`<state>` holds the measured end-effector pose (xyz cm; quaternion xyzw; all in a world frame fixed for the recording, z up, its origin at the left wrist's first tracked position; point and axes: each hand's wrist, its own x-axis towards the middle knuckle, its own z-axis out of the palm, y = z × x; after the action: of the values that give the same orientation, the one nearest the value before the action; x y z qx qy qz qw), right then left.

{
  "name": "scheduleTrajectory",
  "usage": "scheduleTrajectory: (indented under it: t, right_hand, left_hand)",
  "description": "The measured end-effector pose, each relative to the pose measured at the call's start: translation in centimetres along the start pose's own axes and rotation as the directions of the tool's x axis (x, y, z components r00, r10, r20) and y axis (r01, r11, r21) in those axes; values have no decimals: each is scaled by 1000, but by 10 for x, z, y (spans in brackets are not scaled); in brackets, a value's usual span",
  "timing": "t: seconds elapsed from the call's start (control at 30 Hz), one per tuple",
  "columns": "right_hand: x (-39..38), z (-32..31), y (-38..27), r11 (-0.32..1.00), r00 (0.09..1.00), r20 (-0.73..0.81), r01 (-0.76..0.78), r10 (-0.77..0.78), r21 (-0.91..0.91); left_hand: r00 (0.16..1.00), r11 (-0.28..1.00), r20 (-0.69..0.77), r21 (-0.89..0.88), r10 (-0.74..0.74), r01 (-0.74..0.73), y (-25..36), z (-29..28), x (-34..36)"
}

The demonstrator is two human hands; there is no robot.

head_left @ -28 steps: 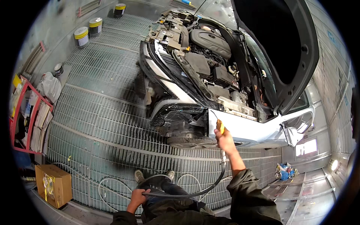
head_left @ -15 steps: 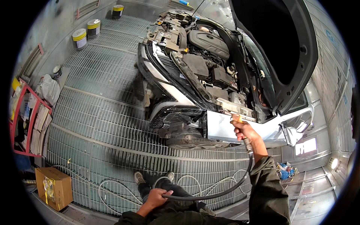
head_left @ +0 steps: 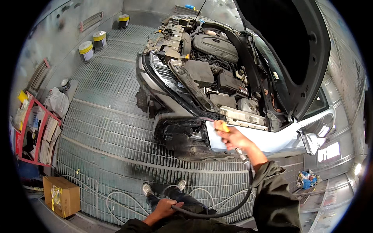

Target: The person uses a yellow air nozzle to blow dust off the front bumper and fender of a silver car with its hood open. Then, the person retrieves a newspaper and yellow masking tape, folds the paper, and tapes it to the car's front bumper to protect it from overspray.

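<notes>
The right hand (head_left: pixel 232 138) is gripping an air nozzle (head_left: pixel 224 127) with fingers wrapped tight, aiming at the fender (head_left: pixel 272 140), while the left hand (head_left: pixel 167 206) is closing around the hose (head_left: pixel 229 207), which is risking snagging the shoes (head_left: pixel 147 189).

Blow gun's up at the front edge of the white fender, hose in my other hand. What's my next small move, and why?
Probably feed a little slack with the left hand, since the black hose runs in one loop from it up to the right hand. The yellow-tipped nozzle sits at the white fender edge, so slack should let it sweep along.
</notes>
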<state>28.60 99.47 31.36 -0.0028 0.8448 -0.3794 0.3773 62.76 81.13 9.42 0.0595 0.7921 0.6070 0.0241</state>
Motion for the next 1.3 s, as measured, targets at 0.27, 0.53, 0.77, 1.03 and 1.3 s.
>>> scheduleTrajectory:
  t: [0.27, 0.53, 0.77, 1.03, 1.3]
  right_hand:
    - [-34, -183, 71, 955, 976, 127, -203, 178, 216]
    - [8, -185, 79, 953, 917, 382, -206, 110, 221]
    - [42, -156, 51, 970, 838, 543, -87, -53, 229]
    - [33, -172, 42, 982, 899, 431, -144, 79, 120]
    - [24, -167, 29, 992, 932, 344, -124, 115, 4]
  left_hand:
    - [995, 979, 4, -177, -104, 103, 90, 80, 92]
    - [982, 991, -133, 19, -132, 136, 94, 102, 115]
    - [956, 973, -183, -10, -227, 229, 106, 95, 114]
    - [958, 961, -77, -30, -276, 275, 108, 77, 129]
    - [953, 952, 60, -59, -296, 299, 98, 40, 153]
